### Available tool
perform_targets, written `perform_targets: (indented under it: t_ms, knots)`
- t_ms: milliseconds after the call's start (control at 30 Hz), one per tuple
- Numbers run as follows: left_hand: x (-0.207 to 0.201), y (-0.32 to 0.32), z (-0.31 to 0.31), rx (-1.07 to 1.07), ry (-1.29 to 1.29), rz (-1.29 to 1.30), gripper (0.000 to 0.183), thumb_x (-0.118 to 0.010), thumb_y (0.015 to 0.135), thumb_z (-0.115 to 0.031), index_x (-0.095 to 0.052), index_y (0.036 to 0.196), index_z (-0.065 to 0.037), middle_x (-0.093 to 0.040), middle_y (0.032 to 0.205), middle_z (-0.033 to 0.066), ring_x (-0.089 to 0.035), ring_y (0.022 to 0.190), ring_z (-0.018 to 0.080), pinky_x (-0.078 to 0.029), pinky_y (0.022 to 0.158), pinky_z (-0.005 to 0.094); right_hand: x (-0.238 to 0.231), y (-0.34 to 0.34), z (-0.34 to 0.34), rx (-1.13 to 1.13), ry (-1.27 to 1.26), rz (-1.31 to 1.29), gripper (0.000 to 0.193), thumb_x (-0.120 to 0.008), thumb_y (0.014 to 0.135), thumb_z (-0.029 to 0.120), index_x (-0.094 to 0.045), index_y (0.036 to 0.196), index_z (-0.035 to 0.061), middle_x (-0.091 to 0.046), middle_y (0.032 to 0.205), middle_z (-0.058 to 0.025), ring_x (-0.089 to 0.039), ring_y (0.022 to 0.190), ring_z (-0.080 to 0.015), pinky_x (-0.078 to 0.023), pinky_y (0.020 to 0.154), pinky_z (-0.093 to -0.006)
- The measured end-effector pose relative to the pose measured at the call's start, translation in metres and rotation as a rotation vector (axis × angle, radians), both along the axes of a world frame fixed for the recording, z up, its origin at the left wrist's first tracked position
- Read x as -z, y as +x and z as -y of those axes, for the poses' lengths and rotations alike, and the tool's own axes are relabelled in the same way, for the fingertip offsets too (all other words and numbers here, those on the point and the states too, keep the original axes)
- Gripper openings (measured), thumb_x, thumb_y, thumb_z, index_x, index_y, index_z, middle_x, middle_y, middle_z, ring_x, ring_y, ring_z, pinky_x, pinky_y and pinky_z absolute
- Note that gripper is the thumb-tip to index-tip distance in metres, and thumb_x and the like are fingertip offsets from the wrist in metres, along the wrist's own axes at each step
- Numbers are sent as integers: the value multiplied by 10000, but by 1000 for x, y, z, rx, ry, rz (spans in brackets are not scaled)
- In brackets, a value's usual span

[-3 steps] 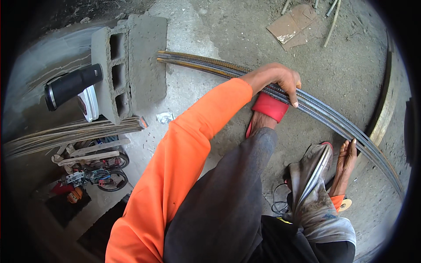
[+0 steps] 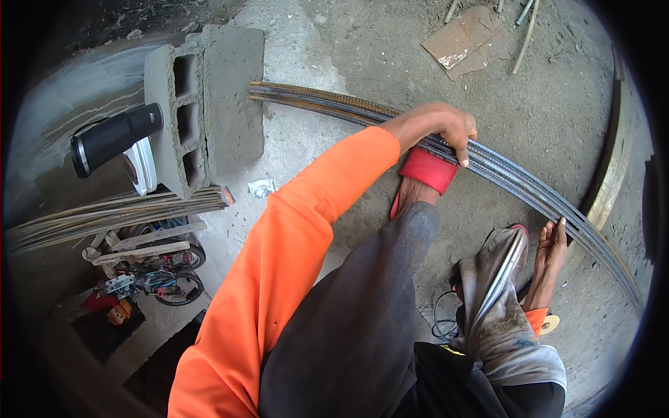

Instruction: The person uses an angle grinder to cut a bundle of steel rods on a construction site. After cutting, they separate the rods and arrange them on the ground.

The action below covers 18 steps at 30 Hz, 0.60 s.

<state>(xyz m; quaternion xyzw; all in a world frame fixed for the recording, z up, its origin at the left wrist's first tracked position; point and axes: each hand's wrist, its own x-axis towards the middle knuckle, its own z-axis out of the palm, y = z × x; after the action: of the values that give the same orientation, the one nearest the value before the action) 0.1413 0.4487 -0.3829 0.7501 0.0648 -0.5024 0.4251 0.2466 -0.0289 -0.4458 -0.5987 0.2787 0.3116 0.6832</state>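
A long bundle of ribbed steel reinforcing bars [image 2: 519,177], rusty at the left end, curves across the view from the concrete block to the far right. My left hand [image 2: 449,129], in an orange sleeve, is closed over the bundle, with thumb and fingers on either side. Beneath that hand is my foot in a red slipper [image 2: 426,171], right by the bars. Farther right, my right hand [image 2: 552,247] has its fingers stretched out, their tips touching the near side of the bars. The undersides of the bars are hidden.
A hollow concrete block [image 2: 187,111] stands at left, beside a black tumbler [image 2: 118,138] and white container [image 2: 143,166]. More rods [image 2: 125,216] lie below, near a motorbike [image 2: 171,282]. Cardboard [image 2: 465,42] lies at the top; a wooden plank [image 2: 610,188] is at right.
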Motion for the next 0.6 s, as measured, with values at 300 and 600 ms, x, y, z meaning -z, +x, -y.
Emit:
perform_targets:
  t_ms: [300, 600]
  knots:
    - [-2, -1, -3, -26, -13, -55, 605, -919, 757, -339, -749, 1253, -37, -786, 1138, 170, -751, 1019, 318, -574, 900, 439, -9, -1, 1, 61, 125, 15, 242, -722, 1031, 245, -701, 1159, 41, -748, 1055, -86, -746, 918, -171, -643, 824, -303]
    - [-5, 3, -8, 53, 27, -31, 664, -861, 778, -438, -728, 1269, -11, -779, 1152, 181, -739, 1065, 325, -569, 921, 440, -33, -16, -34, 114, -18, 27, 222, -753, 1013, 279, -662, 989, 78, -741, 885, -69, -735, 759, -152, -623, 686, -250]
